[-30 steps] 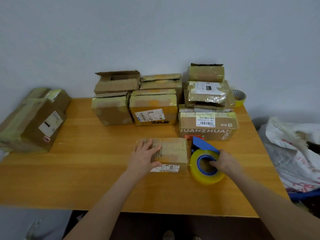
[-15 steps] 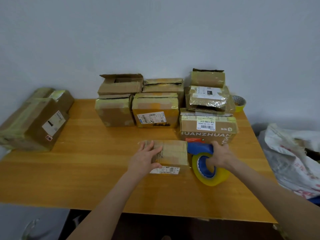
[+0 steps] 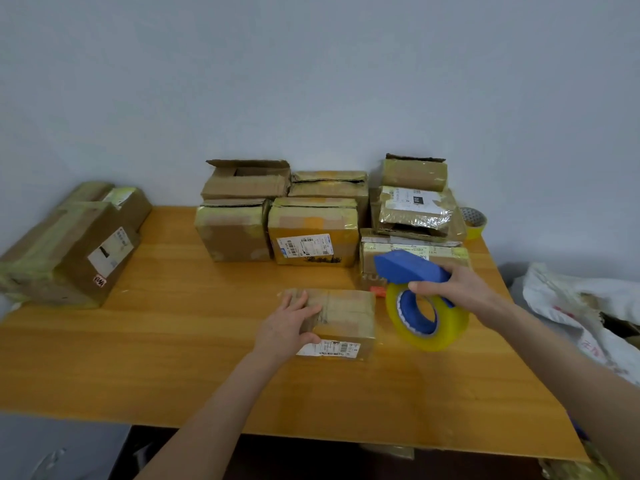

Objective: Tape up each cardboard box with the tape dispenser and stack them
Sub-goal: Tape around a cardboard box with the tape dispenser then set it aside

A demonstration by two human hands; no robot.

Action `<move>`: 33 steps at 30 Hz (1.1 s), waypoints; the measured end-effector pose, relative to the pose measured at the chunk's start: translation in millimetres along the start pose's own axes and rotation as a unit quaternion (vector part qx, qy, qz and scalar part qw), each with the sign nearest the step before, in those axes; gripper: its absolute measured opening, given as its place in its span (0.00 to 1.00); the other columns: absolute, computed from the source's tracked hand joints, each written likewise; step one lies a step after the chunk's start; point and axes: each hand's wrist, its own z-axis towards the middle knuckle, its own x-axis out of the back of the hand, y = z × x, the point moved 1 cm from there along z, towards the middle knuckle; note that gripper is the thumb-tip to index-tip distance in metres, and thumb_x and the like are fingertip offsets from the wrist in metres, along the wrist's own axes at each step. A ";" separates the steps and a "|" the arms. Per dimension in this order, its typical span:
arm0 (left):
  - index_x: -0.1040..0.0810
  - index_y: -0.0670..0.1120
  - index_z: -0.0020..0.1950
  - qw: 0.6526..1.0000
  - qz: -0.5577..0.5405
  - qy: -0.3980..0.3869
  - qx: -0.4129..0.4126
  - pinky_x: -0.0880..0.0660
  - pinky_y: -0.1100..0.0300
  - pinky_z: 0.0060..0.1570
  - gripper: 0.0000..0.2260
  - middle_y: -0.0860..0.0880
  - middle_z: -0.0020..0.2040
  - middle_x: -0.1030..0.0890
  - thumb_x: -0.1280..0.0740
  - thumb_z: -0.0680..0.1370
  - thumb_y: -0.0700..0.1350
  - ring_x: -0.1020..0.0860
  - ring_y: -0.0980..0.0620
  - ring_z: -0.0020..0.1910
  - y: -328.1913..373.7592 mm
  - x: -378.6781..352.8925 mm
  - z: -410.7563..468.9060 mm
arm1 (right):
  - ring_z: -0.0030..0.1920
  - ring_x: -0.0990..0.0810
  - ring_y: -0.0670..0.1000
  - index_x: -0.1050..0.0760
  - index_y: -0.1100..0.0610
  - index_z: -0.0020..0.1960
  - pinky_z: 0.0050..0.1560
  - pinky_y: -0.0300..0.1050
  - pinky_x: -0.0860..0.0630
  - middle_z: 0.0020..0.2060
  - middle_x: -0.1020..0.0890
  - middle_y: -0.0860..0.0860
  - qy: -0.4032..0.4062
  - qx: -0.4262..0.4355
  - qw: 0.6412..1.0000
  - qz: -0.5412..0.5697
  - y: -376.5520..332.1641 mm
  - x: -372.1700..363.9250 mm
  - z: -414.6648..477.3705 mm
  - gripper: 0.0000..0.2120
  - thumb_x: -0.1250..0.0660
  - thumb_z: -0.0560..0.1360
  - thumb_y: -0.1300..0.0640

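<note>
Holding the box [image 3: 346, 313] down on the table [image 3: 173, 341] under a flat left hand [image 3: 289, 323], long axis left-to-right, and gripping the dispenser [image 3: 401, 268] in the right hand [image 3: 464, 292], raised just beyond the box's right end, ready for taping leftward.

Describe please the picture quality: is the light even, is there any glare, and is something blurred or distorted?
In the head view the light is soft and even, shadows faint; glare shows on the plastic-wrapped parcel; the label on the small box is too blurred to read; the wide lens stretches both forearms toward the lower corners.
</note>
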 end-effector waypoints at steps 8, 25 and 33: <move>0.39 0.59 0.75 1.000 -0.020 0.020 -0.009 0.37 0.51 0.70 0.32 0.58 0.78 0.48 0.30 0.73 0.58 0.52 0.52 0.78 -0.8 -3.0 -3.4 | 0.50 0.21 0.50 0.28 0.50 0.60 0.48 0.44 0.23 0.52 0.22 0.50 -0.121 0.100 0.985 -0.072 -73.7 -24.7 -21.7 0.27 0.22 0.65 0.53; 0.24 0.53 0.67 0.981 -0.181 0.066 0.003 0.37 0.53 0.71 0.23 0.55 0.74 0.36 0.27 0.73 0.51 0.40 0.55 0.73 -18.8 -3.9 -18.9 | 0.46 0.23 0.46 0.29 0.48 0.57 0.41 0.37 0.28 0.48 0.24 0.46 -0.167 0.188 0.956 -0.155 -89.4 -48.9 -10.7 0.24 0.23 0.66 0.58; 0.25 0.43 0.58 0.770 -0.596 0.021 0.226 0.23 0.63 0.33 0.16 0.47 0.49 0.17 0.36 0.79 0.54 0.18 0.52 0.41 1.5 47.1 -6.0 | 0.49 0.22 0.47 0.30 0.47 0.60 0.45 0.38 0.26 0.50 0.24 0.46 -0.182 0.191 0.953 -0.148 -84.4 -44.3 -9.9 0.26 0.23 0.67 0.60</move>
